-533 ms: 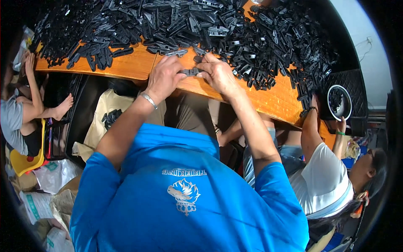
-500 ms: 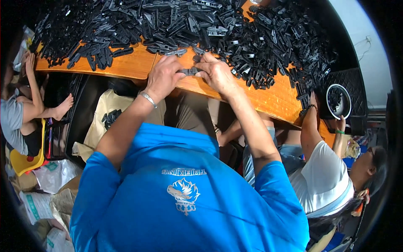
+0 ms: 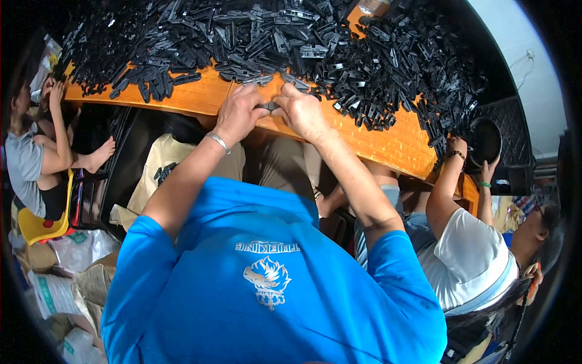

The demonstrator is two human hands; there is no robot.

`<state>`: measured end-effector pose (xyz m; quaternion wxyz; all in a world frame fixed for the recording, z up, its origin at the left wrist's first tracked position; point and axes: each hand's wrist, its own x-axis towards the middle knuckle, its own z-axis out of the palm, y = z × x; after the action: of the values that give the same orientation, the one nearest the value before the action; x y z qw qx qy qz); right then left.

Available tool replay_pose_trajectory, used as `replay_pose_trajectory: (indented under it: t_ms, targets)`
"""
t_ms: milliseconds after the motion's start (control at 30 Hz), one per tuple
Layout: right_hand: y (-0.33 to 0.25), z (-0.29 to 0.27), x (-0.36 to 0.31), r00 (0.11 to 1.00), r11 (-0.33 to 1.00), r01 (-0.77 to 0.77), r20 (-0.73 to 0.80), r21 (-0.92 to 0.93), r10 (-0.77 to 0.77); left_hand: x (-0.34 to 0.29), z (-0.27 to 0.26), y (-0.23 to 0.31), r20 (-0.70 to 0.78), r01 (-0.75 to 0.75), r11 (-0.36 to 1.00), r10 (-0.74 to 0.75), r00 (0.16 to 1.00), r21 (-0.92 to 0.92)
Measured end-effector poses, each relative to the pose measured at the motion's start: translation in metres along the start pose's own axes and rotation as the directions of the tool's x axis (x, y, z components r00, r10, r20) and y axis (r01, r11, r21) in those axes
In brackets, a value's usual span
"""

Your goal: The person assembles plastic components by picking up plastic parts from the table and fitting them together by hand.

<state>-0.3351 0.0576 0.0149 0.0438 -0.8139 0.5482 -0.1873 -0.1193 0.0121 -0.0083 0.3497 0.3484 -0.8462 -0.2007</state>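
At the near edge of the wooden table, my left hand and my right hand are close together. Between them is a small black plastic part, pinched at its ends by the fingers of both hands. My fingers cover much of it, so its full shape is hidden. Just beyond my hands lie loose grey-black plastic pieces, at the front of a large heap of long black plastic parts. Shorter black clips are piled to the right of my right hand.
A person in a white top sits at the right, one hand by the parts, the other at a dark round bowl. At the far left another person sits on a yellow chair. An open brown paper sack stands below the table's edge.
My right hand has shifted slightly left, closer to my left hand, and less of the black part shows. The co-worker's bowl at the right has tilted, showing dark instead of its pale inside.
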Motion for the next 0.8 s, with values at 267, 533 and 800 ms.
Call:
replay_pose_trajectory:
  t_ms: [267,533,800]
  targets:
    - [0.019,-0.023,-0.044,0.95,0.97,-0.202,-0.214,0.136,0.228,-0.034,-0.137,-0.022,0.449,0.1,0.966,-0.201,0.871,0.238]
    - [0.044,-0.022,-0.035,0.926,0.941,-0.335,-0.202,-0.056,0.318,0.039,0.0,0.028,0.046,-0.091,0.994,0.088,0.995,0.067]
    - [0.037,-0.03,-0.04,0.881,0.916,-0.389,-0.254,0.093,0.4,0.049,0.038,0.027,0.056,-0.07,0.994,0.065,0.996,0.086]
